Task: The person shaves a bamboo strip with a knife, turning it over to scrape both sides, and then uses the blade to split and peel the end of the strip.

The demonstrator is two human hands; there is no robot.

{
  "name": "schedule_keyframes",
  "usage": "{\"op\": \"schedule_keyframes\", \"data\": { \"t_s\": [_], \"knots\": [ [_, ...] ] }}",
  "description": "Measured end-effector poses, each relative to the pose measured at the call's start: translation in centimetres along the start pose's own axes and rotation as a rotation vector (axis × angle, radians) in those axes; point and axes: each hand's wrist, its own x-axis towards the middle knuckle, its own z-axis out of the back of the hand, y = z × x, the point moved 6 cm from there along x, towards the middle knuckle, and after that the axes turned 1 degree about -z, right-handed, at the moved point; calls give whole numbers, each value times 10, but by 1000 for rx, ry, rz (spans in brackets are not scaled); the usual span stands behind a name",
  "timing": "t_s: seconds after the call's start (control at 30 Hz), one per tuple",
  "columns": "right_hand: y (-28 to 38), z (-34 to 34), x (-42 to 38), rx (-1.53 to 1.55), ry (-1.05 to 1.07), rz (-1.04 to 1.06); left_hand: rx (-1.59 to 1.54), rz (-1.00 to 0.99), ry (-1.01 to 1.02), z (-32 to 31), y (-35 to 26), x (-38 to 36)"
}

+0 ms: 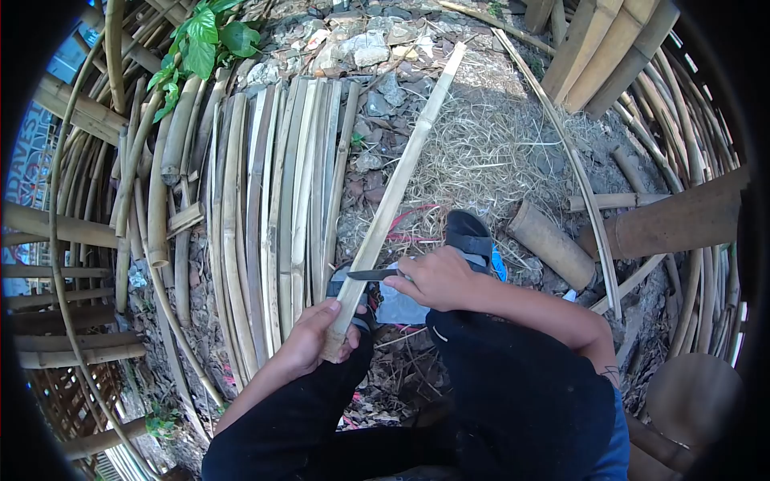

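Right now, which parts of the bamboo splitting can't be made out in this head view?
- Dark knife: handle hidden inside right hand.
- Long pale bamboo strip: lower end covered by left hand.
- Blue-strapped sandal: foot partly behind the right hand.
- Frame corners: blacked out by lens rim.

The left hand [321,337] sat curled tight at about seven o'clock, forearm running down toward six. The right hand [437,279], fisted, lay near centre, its bent arm trailing toward four o'clock.

Sunlit bare ground [481,152] strewn with dry straw and stones [361,48] — stacked bamboo slats [273,208] all around.
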Motion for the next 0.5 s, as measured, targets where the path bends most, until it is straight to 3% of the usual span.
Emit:
{"op": "schedule_keyframes", "data": {
  "t_s": [0.07,0.3,0.5],
  "knots": [
    [11,1,-6,-21,7,84,1,-1,5,0,0,-1],
    [13,-3,-10,-46,-3,86,98,-17,-11,0,2,2],
    [-8,-5,-7,-81,23,-115,111,-25,-32,1,5,2]
  ]
}}
